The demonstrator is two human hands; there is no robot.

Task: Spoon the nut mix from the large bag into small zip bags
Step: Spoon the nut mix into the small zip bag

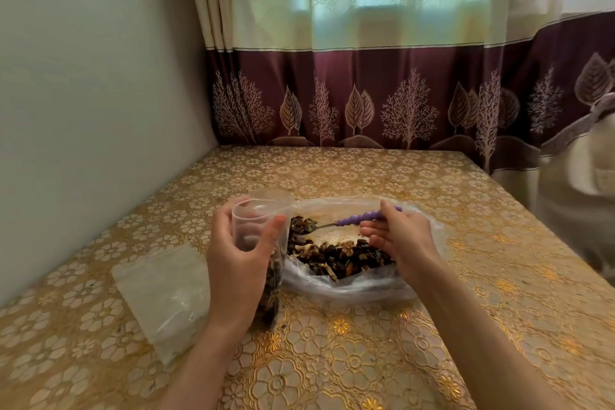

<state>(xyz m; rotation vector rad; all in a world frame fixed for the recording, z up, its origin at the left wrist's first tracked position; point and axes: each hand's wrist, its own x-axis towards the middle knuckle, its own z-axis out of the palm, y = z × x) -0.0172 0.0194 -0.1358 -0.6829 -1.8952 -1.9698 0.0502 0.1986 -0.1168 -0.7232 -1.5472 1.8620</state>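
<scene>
A large clear bag (349,286) lies open on the table with dark nut mix (339,255) piled inside. My left hand (238,263) grips a small zip bag (258,210) upright with its mouth held open; nut mix fills its lower part. My right hand (397,236) holds a spoon by its purple handle (357,218). The spoon bowl (303,226) is heaped with nut mix and hovers just right of the small bag's mouth, above the large bag.
A stack of flat small zip bags (166,296) lies left of my left forearm. The table has a gold floral cloth (366,359). A wall runs along the left; a curtain (366,96) hangs behind. A pale cloth bundle (579,196) sits at the right.
</scene>
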